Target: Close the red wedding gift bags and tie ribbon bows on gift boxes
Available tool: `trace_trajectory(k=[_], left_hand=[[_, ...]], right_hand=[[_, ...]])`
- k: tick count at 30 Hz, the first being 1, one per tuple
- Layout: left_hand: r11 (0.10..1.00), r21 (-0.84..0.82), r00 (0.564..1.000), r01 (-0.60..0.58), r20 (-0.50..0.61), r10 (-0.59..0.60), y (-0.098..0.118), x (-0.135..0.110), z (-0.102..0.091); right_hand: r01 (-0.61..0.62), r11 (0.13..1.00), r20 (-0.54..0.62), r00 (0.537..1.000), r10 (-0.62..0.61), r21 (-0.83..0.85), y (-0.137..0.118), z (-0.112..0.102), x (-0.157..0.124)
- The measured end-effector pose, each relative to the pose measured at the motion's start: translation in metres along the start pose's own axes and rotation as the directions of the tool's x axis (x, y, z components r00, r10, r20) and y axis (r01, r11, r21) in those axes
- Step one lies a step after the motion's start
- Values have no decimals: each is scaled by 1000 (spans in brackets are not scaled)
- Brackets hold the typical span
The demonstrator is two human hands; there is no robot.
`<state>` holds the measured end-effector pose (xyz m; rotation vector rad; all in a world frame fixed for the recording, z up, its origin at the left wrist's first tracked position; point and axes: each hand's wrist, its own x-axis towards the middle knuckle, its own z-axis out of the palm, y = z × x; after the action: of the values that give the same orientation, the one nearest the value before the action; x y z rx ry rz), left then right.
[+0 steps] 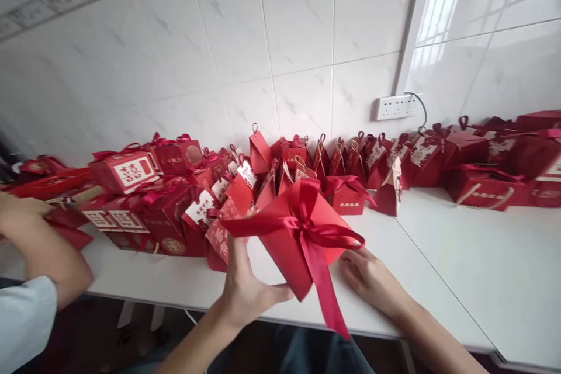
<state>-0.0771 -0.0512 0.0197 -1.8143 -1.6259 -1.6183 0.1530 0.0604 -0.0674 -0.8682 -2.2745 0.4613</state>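
A red gift box [280,257] with slanted sides is held up in front of me, its corner pointing down. Its glossy red ribbon is tied in a bow [304,225], with one long tail hanging off the lower edge. My left hand [248,292] grips the box from the left, thumb at the bottom corner and the other fingers partly behind it. Beside the box's right corner, low over the table, is my right hand [372,274], its fingers curled and partly hidden. Whether it touches the box or holds something small, I cannot tell.
Red gift boxes [175,219] stand stacked on the white table [473,257] at left. Small tagged boxes [339,160] line the tiled wall, with larger ones [484,190] at right. Another person's arm [55,257] reaches in from the left. A power socket [397,107] is on the wall.
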Motion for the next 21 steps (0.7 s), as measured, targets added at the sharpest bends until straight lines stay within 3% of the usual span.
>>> trace_trajectory(k=[3, 5, 7, 11, 14, 16, 18, 21], left_hand=[[997, -6, 996, 80, 30, -80, 11, -43, 34], [976, 86, 980, 200, -23, -198, 16, -74, 58], [928, 212, 949, 306, 13, -316, 21, -103, 76], [916, 209, 901, 342, 203, -383, 32, -133, 80], [888, 45, 853, 459, 258, -454, 32, -120, 61], [820, -52, 794, 570, 292, -533, 29, -100, 48], [748, -102, 723, 656, 368, -584, 26, -76, 39], [732, -154, 699, 663, 477, -533, 24, -42, 40]], right_hand=[[-84, 994, -85, 992, 91, 76, 1, -3, 0], [-182, 972, -196, 958, 210, 149, 2, -6, 1], [-271, 943, -277, 907, 316, 191, 3, -12, 2], [-382, 892, -351, 823, 447, 241, 2, -30, -3], [-417, 837, -394, 745, 538, 354, -4, -40, -16], [-417, 790, -381, 710, 592, 449, -11, -44, -27], [-412, 740, -320, 711, 626, 532, -18, -44, -34], [-397, 676, -208, 748, 631, 621, -27, -43, -37]])
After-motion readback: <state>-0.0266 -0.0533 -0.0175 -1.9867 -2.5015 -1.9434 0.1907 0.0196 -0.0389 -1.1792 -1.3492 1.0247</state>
